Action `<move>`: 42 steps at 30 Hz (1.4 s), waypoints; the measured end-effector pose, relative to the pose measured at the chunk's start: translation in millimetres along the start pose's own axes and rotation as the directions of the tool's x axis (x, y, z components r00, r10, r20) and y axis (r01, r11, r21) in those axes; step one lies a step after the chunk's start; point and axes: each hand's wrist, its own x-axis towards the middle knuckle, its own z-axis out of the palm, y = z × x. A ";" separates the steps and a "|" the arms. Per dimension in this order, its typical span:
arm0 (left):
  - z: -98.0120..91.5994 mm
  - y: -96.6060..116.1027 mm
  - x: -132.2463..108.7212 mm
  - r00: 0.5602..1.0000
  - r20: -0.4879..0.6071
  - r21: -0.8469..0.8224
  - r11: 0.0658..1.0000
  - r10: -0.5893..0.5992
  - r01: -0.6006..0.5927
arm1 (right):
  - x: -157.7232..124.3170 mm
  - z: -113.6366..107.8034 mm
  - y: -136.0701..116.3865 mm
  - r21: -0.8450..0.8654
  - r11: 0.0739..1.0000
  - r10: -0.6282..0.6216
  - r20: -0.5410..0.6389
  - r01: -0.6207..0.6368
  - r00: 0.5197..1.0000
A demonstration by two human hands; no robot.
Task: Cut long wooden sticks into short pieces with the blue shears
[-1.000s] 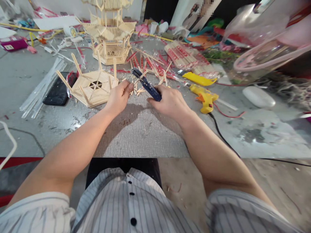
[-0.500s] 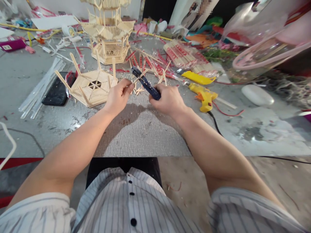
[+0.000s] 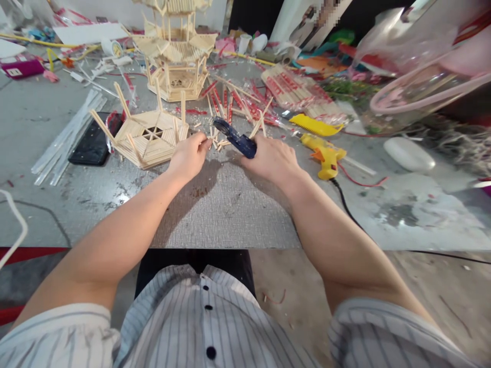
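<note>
My left hand (image 3: 191,157) is closed in a pinch, with the pale tip of a small wooden stick (image 3: 210,137) just showing at the fingertips. My right hand (image 3: 273,157) is wrapped around dark blue cutting pliers (image 3: 241,140), whose head points up and left, apart from the left hand. Below and behind the pliers lies a scatter of short cut stick pieces (image 3: 222,144). Left of my left hand stands a hexagonal wooden-stick platform (image 3: 143,153) with upright posts and a spoked opening in its middle.
A tiered stick pagoda (image 3: 174,51) stands behind the platform. Clear glue sticks (image 3: 65,138) and a black phone (image 3: 90,148) lie left. Rightward are a yellow glue gun (image 3: 326,158) with its cord, a yellow-handled tool (image 3: 316,124), wrapped sticks (image 3: 287,87) and a white oval object (image 3: 408,153).
The pliers have come down and away from the left hand, and the stick no longer lies across their jaws. My left hand has lowered slightly, still pinched.
</note>
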 end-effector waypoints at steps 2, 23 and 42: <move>0.2 -0.6 -0.2 0.999 0.035 0.021 1.000 -0.010 0.009 | 1.5 2.3 2.9 -0.009 1.000 0.003 0.001 -0.003 1.000; 1.9 1.4 0.2 0.994 0.062 0.060 0.995 -0.088 0.084 | 4.8 15.6 3.4 0.092 0.995 -0.022 -0.139 0.035 0.990; 4.3 50.3 -30.9 0.912 0.374 -0.582 0.808 0.168 0.090 | -6.5 -16.7 -50.0 0.869 0.459 0.124 0.144 -0.186 0.982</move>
